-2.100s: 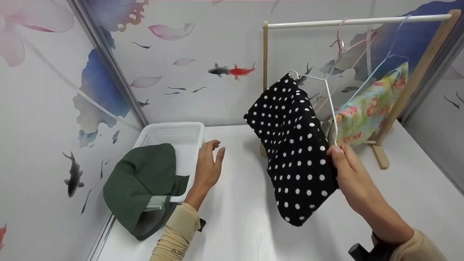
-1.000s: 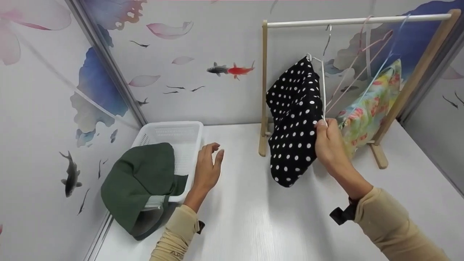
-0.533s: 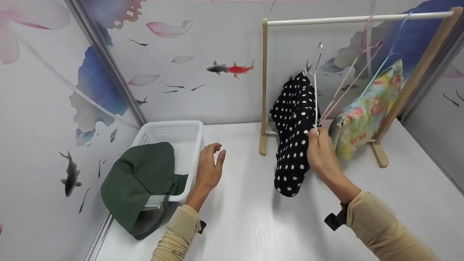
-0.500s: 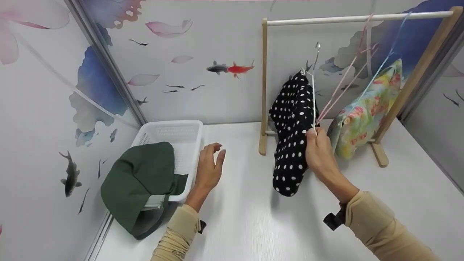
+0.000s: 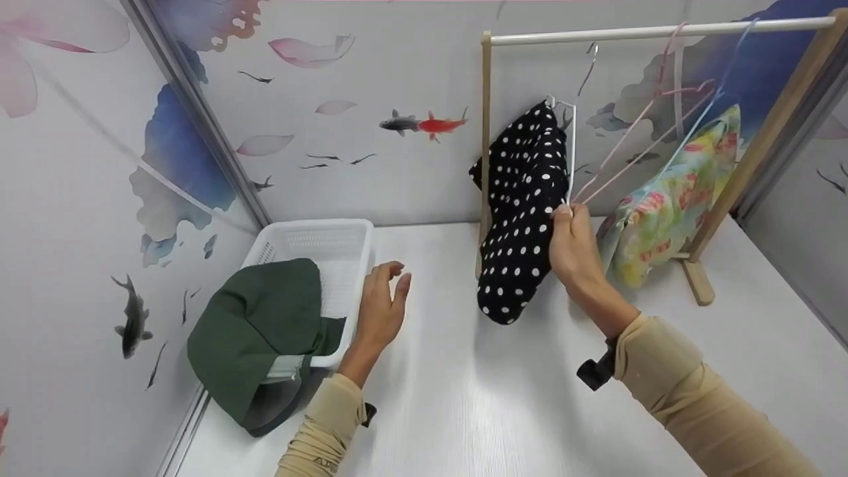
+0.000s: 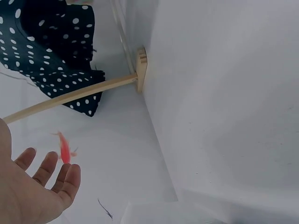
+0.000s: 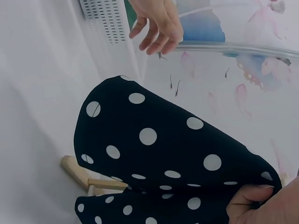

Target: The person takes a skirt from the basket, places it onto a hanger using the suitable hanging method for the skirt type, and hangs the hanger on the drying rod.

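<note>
A black cloth with white dots (image 5: 523, 212) hangs on a white hanger (image 5: 572, 152) below the rack's rail. The right hand (image 5: 580, 252) pinches the hanger's lower corner together with the cloth's edge. The hanger's metal hook (image 5: 588, 69) is at the rail's height or just under it; whether it touches the rail I cannot tell. In the right wrist view the dotted cloth (image 7: 173, 140) spreads beside the thumb. The left hand (image 5: 383, 308) holds nothing, fingers loosely bent, beside the white basket (image 5: 366, 265). The left wrist view shows that hand (image 6: 37, 191) with its fingers apart.
A wooden rack with a white rail (image 5: 629, 33) stands at the right. On it hang a pink hanger (image 5: 662, 86) and a blue hanger (image 5: 719, 93) with a floral cloth (image 5: 669, 205). A dark green cloth (image 5: 265, 318) drapes over the basket's left and front sides.
The right hand has carried the dotted cloth and hanger up and slightly left; the hook has risen near the rail. The pink hanger's lower part has shifted. The left hand stays put.
</note>
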A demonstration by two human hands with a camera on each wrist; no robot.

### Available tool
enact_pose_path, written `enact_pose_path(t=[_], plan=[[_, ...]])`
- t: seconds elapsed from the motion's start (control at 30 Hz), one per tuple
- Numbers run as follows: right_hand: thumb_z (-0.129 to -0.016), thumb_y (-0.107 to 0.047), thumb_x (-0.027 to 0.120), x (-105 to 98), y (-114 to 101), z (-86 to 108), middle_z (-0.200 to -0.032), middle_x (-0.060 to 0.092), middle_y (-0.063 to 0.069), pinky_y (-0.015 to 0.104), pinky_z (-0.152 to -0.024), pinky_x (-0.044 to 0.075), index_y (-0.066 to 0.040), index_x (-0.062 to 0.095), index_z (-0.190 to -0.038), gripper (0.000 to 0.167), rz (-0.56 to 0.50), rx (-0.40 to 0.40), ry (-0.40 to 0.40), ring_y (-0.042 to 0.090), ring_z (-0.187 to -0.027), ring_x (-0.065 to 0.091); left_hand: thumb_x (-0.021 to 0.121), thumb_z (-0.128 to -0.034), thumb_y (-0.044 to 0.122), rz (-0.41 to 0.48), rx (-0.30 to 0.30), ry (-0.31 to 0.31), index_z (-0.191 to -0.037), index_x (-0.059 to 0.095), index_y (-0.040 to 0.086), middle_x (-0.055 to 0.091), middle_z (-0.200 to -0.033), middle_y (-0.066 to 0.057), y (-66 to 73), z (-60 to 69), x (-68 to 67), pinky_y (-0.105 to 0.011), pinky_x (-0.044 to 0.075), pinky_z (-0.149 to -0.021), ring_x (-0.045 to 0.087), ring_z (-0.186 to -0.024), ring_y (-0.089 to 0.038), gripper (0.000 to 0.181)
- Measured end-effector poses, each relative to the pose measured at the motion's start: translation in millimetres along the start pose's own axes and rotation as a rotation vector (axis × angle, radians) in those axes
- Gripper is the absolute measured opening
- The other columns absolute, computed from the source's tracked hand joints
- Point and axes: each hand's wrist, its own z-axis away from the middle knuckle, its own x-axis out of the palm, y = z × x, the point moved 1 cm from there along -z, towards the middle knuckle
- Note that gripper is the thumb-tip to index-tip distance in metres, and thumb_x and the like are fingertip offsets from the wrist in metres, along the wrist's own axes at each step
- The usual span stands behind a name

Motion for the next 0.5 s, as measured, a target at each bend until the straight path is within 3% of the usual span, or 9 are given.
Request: enact_pose_path(t=[0.23, 0.37, 0.5], plan=[[-0.106, -0.032, 0.02, -11, -9, -17.4, -0.12, 0.043, 0.019, 0.04, -0.1, 0.029, 0.002, 0.039, -0.124, 0.043, -0.007, 0.072, 0.021, 0.029, -0.114, 0.041, 0.043, -0.1033, 0.042, -0.01, 0.001, -0.005, -0.125, 0.054, 0.009, 0.057, -0.118, -0.008, -0.1, 0.7, 1.0, -0.041, 0.041, -0.095, 0.05, -0.114, -0.022, 0.041], [-0.106, -0.031, 0.02, -15, -15, -20.5, -0.117, 0.042, 0.019, 0.039, -0.099, 0.03, 0.003, 0.038, -0.122, 0.042, 0.002, 0.063, 0.029, 0.029, -0.112, 0.041, 0.043, -0.1034, 0.041, -0.01, 0.008, -0.001, -0.124, 0.054, 0.008, 0.057, -0.117, -0.009, -0.3, 1.0, 1.3, -0.043, 0.041, -0.096, 0.051, -0.114, -0.023, 0.041], [-0.106, -0.035, 0.018, -22, -21, -20.5, -0.119, 0.044, 0.02, 0.043, -0.101, 0.029, 0.002, 0.038, -0.126, 0.046, 0.077, 0.053, 0.046, 0.031, -0.116, 0.041, 0.043, -0.1036, 0.04, 0.001, 0.008, -0.004, -0.124, 0.054, 0.008, 0.057, -0.117, -0.01, 1.0, 0.7, 3.3, -0.042, 0.041, -0.095, 0.05, -0.113, -0.023, 0.039]])
